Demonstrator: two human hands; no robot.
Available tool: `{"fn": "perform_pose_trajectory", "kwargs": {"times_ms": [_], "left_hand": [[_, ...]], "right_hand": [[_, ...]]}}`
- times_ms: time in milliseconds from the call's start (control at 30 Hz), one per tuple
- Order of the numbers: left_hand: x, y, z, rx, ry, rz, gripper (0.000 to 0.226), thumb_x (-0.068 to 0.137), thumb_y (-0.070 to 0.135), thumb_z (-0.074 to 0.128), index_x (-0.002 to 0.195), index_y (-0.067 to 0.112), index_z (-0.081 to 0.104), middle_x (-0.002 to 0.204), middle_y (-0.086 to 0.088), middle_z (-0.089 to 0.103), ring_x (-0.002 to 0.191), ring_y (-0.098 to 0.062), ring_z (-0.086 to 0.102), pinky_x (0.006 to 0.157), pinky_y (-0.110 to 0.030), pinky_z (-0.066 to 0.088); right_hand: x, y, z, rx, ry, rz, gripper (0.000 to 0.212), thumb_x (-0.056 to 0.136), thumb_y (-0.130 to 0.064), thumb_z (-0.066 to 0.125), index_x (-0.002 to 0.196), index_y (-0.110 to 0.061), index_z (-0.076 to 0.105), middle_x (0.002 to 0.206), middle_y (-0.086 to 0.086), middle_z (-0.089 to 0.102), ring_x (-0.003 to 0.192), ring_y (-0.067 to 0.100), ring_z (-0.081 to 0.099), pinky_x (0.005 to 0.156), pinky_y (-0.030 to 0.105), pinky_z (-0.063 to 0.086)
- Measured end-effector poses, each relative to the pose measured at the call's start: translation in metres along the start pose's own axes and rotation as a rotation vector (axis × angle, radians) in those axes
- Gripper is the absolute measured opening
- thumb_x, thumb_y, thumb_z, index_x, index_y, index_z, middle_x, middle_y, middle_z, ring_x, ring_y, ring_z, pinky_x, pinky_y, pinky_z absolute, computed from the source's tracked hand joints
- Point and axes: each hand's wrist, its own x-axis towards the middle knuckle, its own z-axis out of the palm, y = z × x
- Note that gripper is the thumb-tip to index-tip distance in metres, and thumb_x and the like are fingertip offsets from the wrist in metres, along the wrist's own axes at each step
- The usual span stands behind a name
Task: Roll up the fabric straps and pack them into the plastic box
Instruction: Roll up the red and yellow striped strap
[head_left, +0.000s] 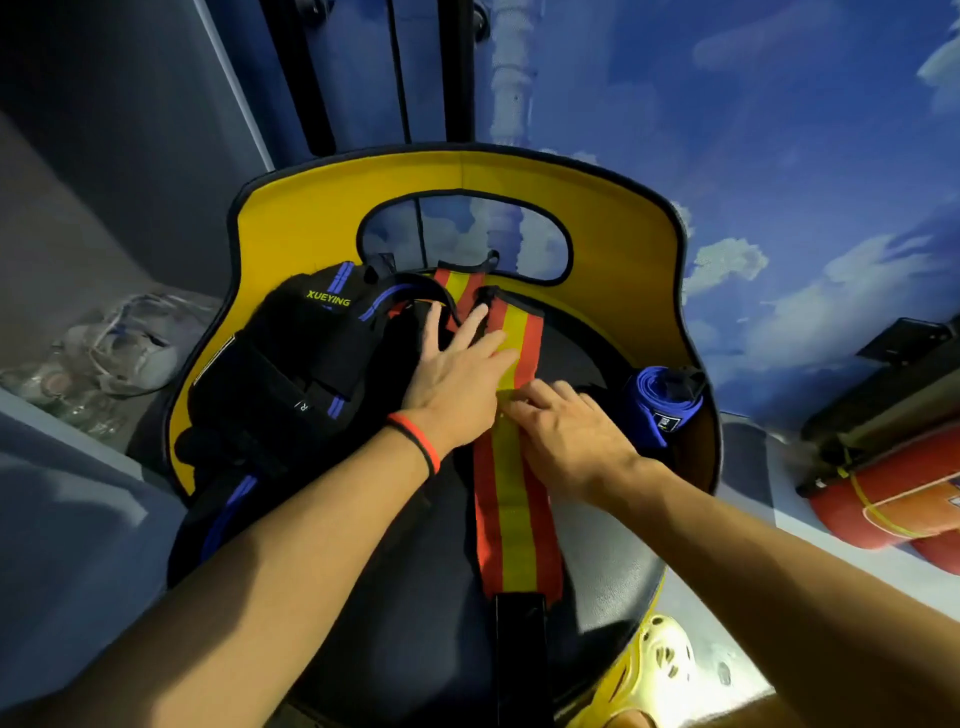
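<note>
A red and yellow striped fabric strap (514, 519) lies flat along the black seat of a chair (613, 566), running from the backrest toward me, with a black end patch (519, 618) at its near end. My left hand (457, 369) lies flat with straight fingers on the strap's far part. My right hand (566, 431) touches the strap's middle from the right, fingers bent down onto it. A rolled blue strap (660, 400) stands at the seat's right edge. A pile of black straps with blue stripes (291, 374) covers the seat's left side.
The chair has a yellow backrest (311, 218) with an oval opening. A clear plastic item (119, 353) lies on the floor at the left. A red roll (893, 499) rests at the right. A yellow perforated shoe (660, 660) shows below the seat.
</note>
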Motion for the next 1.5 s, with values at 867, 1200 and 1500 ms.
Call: {"fn": "perform_pose_trajectory", "kwargs": {"times_ms": [867, 1200, 1500], "left_hand": [[-0.046, -0.129, -0.005, -0.281, 0.231, -0.131, 0.030, 0.091, 0.025, 0.068, 0.119, 0.014, 0.070, 0.112, -0.003, 0.054, 0.126, -0.022, 0.051, 0.084, -0.038, 0.055], [-0.031, -0.155, -0.014, -0.849, 0.486, -0.848, 0.036, 0.105, 0.034, 0.049, 0.119, 0.004, 0.063, 0.113, -0.016, 0.068, 0.106, -0.031, 0.062, 0.076, -0.024, 0.036], [-0.043, -0.139, -0.011, -0.267, 0.258, -0.233, 0.051, 0.092, 0.008, 0.046, 0.131, 0.037, 0.065, 0.111, -0.005, 0.043, 0.097, -0.027, 0.053, 0.057, -0.041, 0.050]], "right_hand": [[0.152, -0.071, 0.015, 1.843, 0.209, 0.627, 0.040, 0.103, -0.015, 0.058, 0.135, -0.026, 0.036, 0.120, 0.012, 0.066, 0.076, 0.020, 0.075, 0.078, 0.035, 0.062], [0.148, -0.061, 0.022, 1.455, 0.122, 0.663, 0.018, 0.094, -0.012, 0.064, 0.079, -0.019, 0.070, 0.095, 0.009, 0.069, 0.089, 0.023, 0.066, 0.081, 0.046, 0.062], [0.151, -0.076, 0.017, 1.375, 0.123, 0.632, 0.014, 0.089, -0.027, 0.076, 0.081, -0.017, 0.072, 0.078, 0.001, 0.070, 0.074, 0.020, 0.069, 0.078, 0.040, 0.062]]}}
